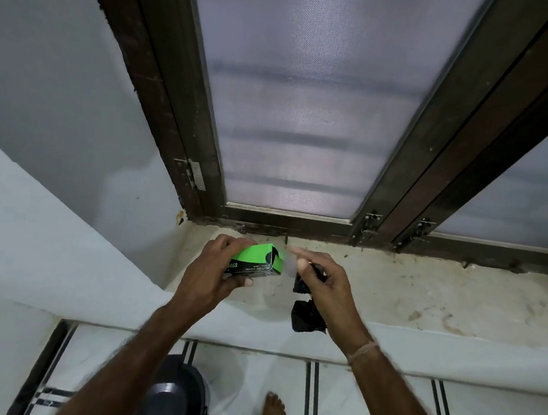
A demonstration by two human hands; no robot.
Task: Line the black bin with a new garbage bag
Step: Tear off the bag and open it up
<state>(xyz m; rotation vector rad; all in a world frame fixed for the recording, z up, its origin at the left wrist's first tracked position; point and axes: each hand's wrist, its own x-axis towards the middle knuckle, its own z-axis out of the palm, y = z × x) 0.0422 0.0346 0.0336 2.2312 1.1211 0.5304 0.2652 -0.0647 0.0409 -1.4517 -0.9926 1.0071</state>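
My right hand point(322, 282) is curled loosely around a folded black garbage bag point(307, 313), the thumb and the lower fingers pinching its upper end while the forefinger sticks out blurred toward the box; most of the bag hangs free below my palm, just above the front edge of the window sill point(422, 292). My left hand point(216, 274) is closed around the green and black box point(259, 259) of bags, fingers over the top and thumb underneath, holding it just above the sill at its left end, with the open end of the box facing my right hand. I judge the bag to be very light, thin and limp, slick against itself, so it will sag and cling rather than hold a shape; I would keep the pinch at one end, shake it loose, then find the open mouth and grip that hem with both hands. It could tear if snagged. The box looks light and easy to crush. The black bin point(175, 391) stands on the tiled floor point(365, 408) below the sill, under my left forearm, partly hidden, near a bare foot point(273, 408). It is not yet lined.
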